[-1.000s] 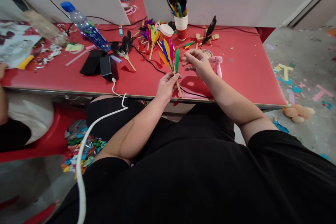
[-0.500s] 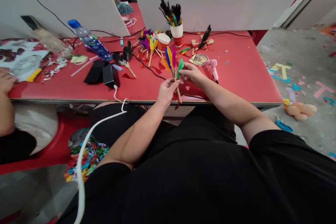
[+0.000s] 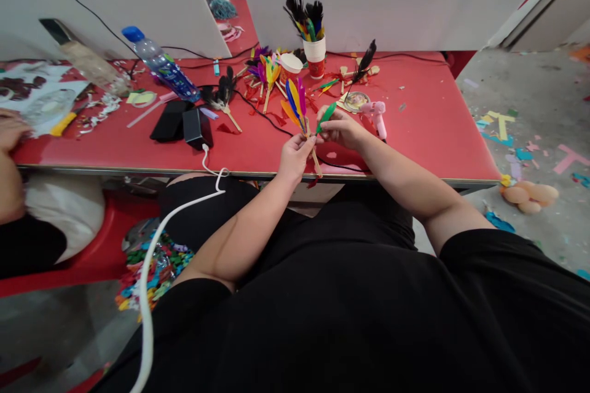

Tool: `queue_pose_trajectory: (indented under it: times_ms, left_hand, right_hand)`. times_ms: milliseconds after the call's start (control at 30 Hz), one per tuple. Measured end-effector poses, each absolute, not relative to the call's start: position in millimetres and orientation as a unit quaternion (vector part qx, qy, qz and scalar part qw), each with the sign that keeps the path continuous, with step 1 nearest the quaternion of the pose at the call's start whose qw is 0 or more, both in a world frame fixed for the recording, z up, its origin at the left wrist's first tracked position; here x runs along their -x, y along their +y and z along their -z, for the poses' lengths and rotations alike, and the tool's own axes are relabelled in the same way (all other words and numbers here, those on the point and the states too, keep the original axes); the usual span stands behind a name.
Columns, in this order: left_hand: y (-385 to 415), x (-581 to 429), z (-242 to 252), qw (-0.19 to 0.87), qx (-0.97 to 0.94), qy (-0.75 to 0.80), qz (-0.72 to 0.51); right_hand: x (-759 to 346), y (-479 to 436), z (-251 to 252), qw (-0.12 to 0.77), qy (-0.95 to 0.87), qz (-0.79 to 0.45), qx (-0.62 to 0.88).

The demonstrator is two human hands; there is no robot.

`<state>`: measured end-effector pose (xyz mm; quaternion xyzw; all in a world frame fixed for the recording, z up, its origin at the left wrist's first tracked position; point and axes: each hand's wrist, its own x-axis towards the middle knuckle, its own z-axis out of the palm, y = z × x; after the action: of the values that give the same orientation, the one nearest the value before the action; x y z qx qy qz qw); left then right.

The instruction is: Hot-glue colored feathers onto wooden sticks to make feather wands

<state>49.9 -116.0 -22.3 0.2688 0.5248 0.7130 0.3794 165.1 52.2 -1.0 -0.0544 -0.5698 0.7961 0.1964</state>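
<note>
Feathered stick, head view: standing in the left hand above the front of the red bench, its long axis leaning slightly left at the top; orange, blue, yellow and purple feathers are fanning upward.
Left hand: its grip is pinching the stick below the feathers, thumb against fingers, while the bare wooden end is pointing down toward the bench's front edge.
Green feather: sitting just right of the stick, its long axis tilting up and rightward, away from the fan; its lower end is lying close to the left fingertips, though whether it is touching the stick I cannot tell.
Right hand: the nearer hand to the green feather, its grip pinching it low down between thumb and fingers.
Behind the hands: a paper cup is holding black-tipped feathers; a pink tool is lying right of them.
</note>
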Motion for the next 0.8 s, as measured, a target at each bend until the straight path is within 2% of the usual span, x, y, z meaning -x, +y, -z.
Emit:
queue_pose_trajectory:
  times_ms: [133,333,533,800]
  left_hand:
    - [-114.7,-48.9,22.7,0.381,-0.266,0.525,-0.713]
    - [-115.3,-48.2,23.7,0.363,-0.267,0.534,-0.715]
    - [-119.7,-37.4,22.7,0.340,-0.363,0.565,-0.658]
    - [-124.4,-41.3,23.8,0.325,-0.380,0.580,-0.644]
  right_hand:
    - [-167.8,57.9,-2.7,0.165,-0.583,-0.794,0.036]
    - [-171.2,66.1,-7.7,0.221,-0.590,-0.769,0.112]
    - [-170.4,76.2,-12.2,0.291,-0.585,-0.744,0.141]
    - [-164.6,77.9,0.7,0.277,-0.620,-0.722,0.129]
